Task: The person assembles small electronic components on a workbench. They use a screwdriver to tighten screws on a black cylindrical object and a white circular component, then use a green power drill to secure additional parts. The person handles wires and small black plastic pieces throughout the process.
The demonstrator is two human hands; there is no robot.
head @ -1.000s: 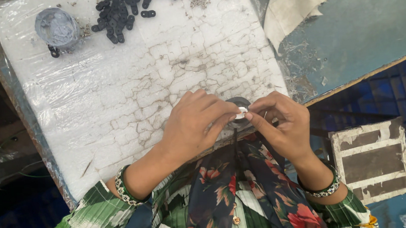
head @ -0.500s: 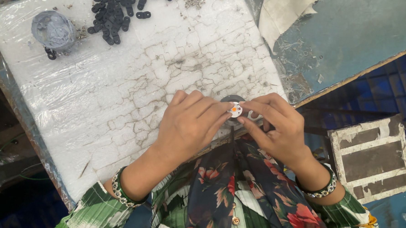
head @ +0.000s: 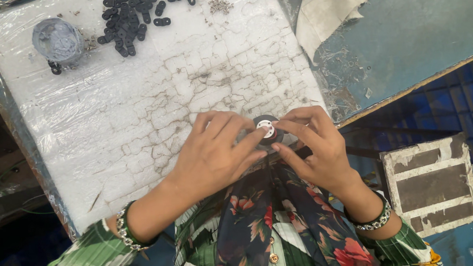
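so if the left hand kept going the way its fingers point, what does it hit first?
Left hand points right: first the small round black part its fingertips already touch, then right hand just beyond.

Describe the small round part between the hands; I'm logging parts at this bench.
The round part is a small black disc with a white centre marked by a red spot. It looks like plastic, lies face up at the near edge of the white foam pad, and is pinched between fingertips of the left hand and right hand. Its underside is hidden.
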